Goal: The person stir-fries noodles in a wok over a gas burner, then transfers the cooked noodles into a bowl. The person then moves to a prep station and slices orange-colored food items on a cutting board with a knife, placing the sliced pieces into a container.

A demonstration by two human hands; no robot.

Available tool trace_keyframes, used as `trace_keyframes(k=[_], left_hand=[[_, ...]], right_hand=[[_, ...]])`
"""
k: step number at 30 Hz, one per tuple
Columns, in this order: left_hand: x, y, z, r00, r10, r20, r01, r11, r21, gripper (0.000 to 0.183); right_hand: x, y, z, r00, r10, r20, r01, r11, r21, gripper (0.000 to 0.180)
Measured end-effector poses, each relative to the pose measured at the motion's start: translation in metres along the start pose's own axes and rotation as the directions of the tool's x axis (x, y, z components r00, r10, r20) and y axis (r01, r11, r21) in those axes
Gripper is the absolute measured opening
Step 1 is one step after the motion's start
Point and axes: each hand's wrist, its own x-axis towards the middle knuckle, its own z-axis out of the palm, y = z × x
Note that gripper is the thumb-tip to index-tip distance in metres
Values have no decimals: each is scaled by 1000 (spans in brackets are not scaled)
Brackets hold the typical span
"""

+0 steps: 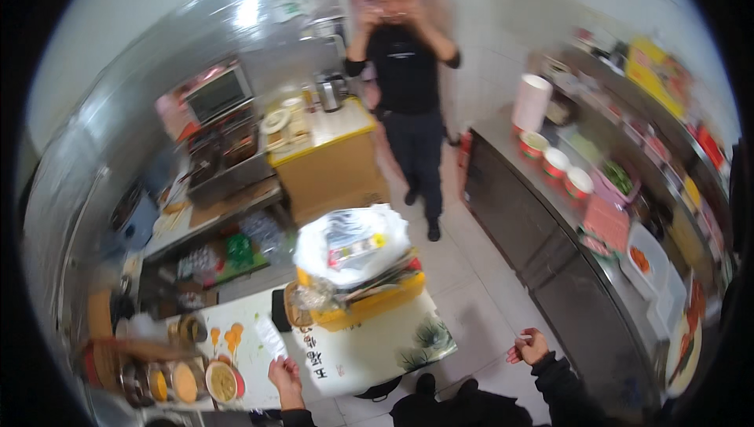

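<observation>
My left hand (pixel 286 377) grips the lower end of a thin white packet or strip (pixel 270 338), which hangs over the printed white table (pixel 377 356). Beside that hand stands a red-and-white paper cup (pixel 222 381) with brownish-green contents. Farther left are containers of orange powder (pixel 185 383) and yellow powder (pixel 158 386). A yellow crate (pixel 377 303) bears a white plastic bag (pixel 351 244) at the table's far side. My right hand (pixel 532 347) hovers over the floor near the dark counter, fingers loosely curled and apart, with nothing visible in it.
A person (pixel 406 74) stands ahead in the aisle, both hands raised to the face. Along the right runs a dark-fronted counter (pixel 518 203) with paper cups (pixel 555 162), a pink basket (pixel 615 180) and white tubs (pixel 645 262). A metal fryer (pixel 227 171) stands left.
</observation>
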Motion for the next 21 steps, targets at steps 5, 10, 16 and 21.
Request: trace_keyframes(k=[5,10,16,21], left_hand=[[110,-32,-138,647,321,692,-707,-88,702,22],[94,-19,-132,691,109,715,-587,-493,642,40],[77,14,-115,794,136,592,-402,-612,681,45],[-29,-61,-16,486,267,832,-612,-576,542,41]], right_hand=[[19,39,3,980,73,-185,-131,937,-325,42],[7,108,-69,925,-4,-381,-201,844,-497,55],[-24,211,-170,745,264,-613,-568,733,-375,49],[-41,211,-219,671,462,-579,-651,742,-162,30]])
